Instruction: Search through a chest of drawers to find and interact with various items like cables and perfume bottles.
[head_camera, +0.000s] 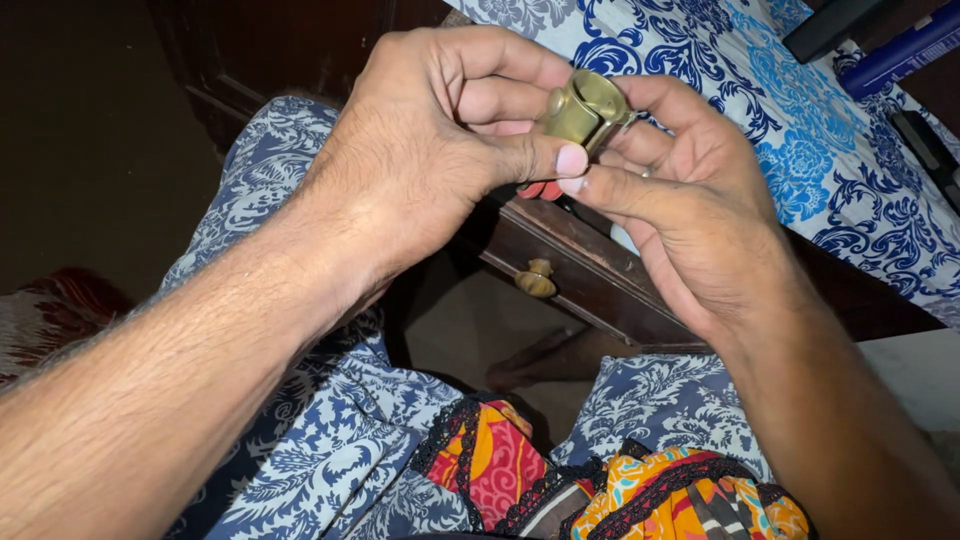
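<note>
- Forearms, two, enter from the lower corners and meet at 12 o'clock of the view; a blue-and-white floral garment covers the lap beneath them, with an orange-and-red patterned cloth at 6 o'clock.
- Left hand: closed, thumb and curled fingers pinching the near side of a small brass cylindrical fitting.
- Right hand: cupped, with fingers behind the fitting and thumb meeting the left thumb just below it; closed on the same piece.
- Fitting location: held between both hands, raised above a dark wooden drawer front, touching neither drawer nor table.
- Red item: a small part shows under the thumbs; its kind cannot be told, nor which hand holds it.
- Step in hand, as judged: close handling or turning of the fitting between the fingertips.
- Next move, as judged, calls for a steady pinch by one hand while the other turns or shifts its hold, since the piece is small and smooth.
- Count: one brass fitting, one brass drawer knob, one drawer, one blue floral tablecloth at 2 o'clock, three dark objects near the 1 o'clock corner, too cropped to identify.
</note>
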